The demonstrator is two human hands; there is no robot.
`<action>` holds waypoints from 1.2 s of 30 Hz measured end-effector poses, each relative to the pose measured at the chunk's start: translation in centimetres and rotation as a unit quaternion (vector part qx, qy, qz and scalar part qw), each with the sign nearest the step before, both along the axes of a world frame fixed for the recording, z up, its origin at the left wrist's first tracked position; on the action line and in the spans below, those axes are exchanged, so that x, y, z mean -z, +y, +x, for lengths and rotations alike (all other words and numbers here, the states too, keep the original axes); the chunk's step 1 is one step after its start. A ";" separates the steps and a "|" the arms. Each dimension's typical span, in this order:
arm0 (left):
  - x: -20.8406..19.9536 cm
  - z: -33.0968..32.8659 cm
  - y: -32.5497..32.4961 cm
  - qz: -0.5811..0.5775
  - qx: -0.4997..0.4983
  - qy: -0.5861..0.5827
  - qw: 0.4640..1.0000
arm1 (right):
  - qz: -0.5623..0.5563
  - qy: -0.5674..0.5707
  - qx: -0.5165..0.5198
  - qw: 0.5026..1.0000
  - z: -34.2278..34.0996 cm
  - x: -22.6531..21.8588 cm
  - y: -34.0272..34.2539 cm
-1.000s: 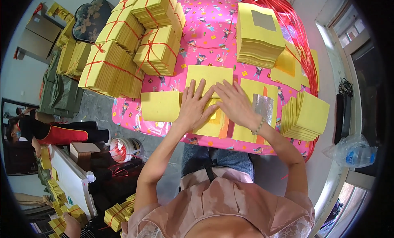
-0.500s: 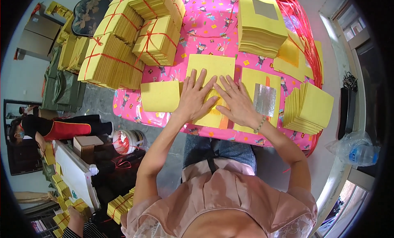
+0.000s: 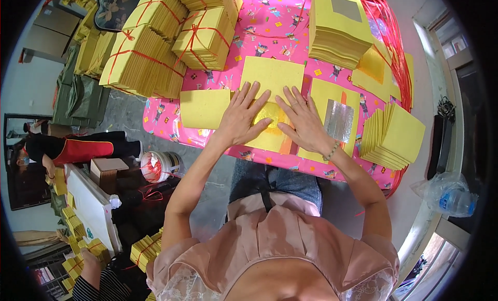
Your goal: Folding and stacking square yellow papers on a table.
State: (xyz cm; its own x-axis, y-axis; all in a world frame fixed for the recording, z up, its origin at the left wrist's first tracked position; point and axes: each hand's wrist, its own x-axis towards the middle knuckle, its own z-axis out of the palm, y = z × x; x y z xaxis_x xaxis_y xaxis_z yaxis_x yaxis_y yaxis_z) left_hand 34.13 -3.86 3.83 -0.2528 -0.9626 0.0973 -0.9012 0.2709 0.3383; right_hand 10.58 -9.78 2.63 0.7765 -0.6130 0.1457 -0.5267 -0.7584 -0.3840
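Yellow paper with a gold square (image 3: 268, 118) and an orange streak lies in front of me near the table's edge. My left hand (image 3: 243, 114) rests flat on its left part, fingers spread. On its right part lies my right hand (image 3: 307, 125), also flat with fingers apart, a beaded bracelet at the wrist. Both hands hold nothing, and a gap shows the gold between them. Just beyond my fingertips is a plain yellow sheet (image 3: 272, 72). A yellow sheet with a silver square (image 3: 340, 122) lies beside my right hand, and a plain yellow piece (image 3: 203, 109) beside my left.
Bundles of yellow paper tied with red string (image 3: 142, 59) stand at the far left. A tall yellow stack (image 3: 340, 36) rises at the far right, near red strings (image 3: 397, 52). A fanned pile (image 3: 397, 135) sits at the right. Co-workers (image 3: 83, 148) are at the left.
My hands have moved apart, so more of the gold square shows between them. They stay flat on the paper. The view has shifted a little.
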 end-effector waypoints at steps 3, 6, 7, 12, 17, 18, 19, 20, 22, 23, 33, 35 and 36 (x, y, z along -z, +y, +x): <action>0.5 0.3 0.0 -0.005 0.005 0.007 1.000 | 0.007 0.002 0.001 1.000 0.1 0.0 0.0; 0.8 0.5 0.0 -0.008 0.004 0.007 1.000 | 0.004 0.002 0.004 1.000 0.2 0.1 -0.3; 0.9 0.8 -0.2 0.003 0.009 0.027 1.000 | 0.000 0.000 0.006 1.000 0.3 0.1 -0.3; 0.7 1.4 -0.7 0.007 0.010 0.130 0.991 | -0.070 -0.057 0.027 0.996 0.8 -0.7 -1.2; -0.4 0.7 -0.7 -0.073 -0.092 0.146 0.982 | -0.118 -0.092 0.033 0.988 1.3 -1.4 -3.2; -0.6 0.4 -0.7 -0.152 -0.111 0.133 0.973 | -0.165 -0.110 0.009 0.980 1.4 -1.3 -3.7; -0.8 0.1 -0.5 -0.151 -0.115 0.133 0.973 | -0.212 -0.129 -0.015 0.969 1.4 -1.2 -4.0; -1.1 -0.2 -0.3 -0.167 -0.162 0.151 0.961 | -0.210 -0.129 -0.019 0.969 1.3 -1.0 -4.3; -1.7 -0.8 -0.2 -0.182 -0.217 0.166 0.945 | -0.265 -0.166 -0.022 0.949 1.4 -1.5 -4.5; -1.9 -0.9 -0.5 -0.138 -0.258 0.235 0.927 | -0.262 -0.167 -0.027 0.950 1.4 -1.7 -4.5; -0.8 0.9 -0.1 -0.020 -0.286 0.644 0.709 | -0.244 -0.145 -0.088 0.955 2.8 -4.7 -0.9; -0.9 2.8 1.6 -0.033 -0.294 0.619 0.728 | -0.219 -0.184 -0.089 0.954 3.0 -5.4 -0.3; -1.3 3.9 2.7 -0.035 -0.290 0.636 0.714 | -0.218 -0.184 -0.092 0.954 3.0 -5.5 0.0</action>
State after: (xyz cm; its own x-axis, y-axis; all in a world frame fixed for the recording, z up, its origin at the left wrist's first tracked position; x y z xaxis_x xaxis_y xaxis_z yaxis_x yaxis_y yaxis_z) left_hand 37.99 -1.19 5.18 0.5231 -0.8506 -0.0537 0.1557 0.0334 0.9872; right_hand 13.58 -9.79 8.13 0.7120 -0.2902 0.6394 -0.2593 -0.9549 -0.1446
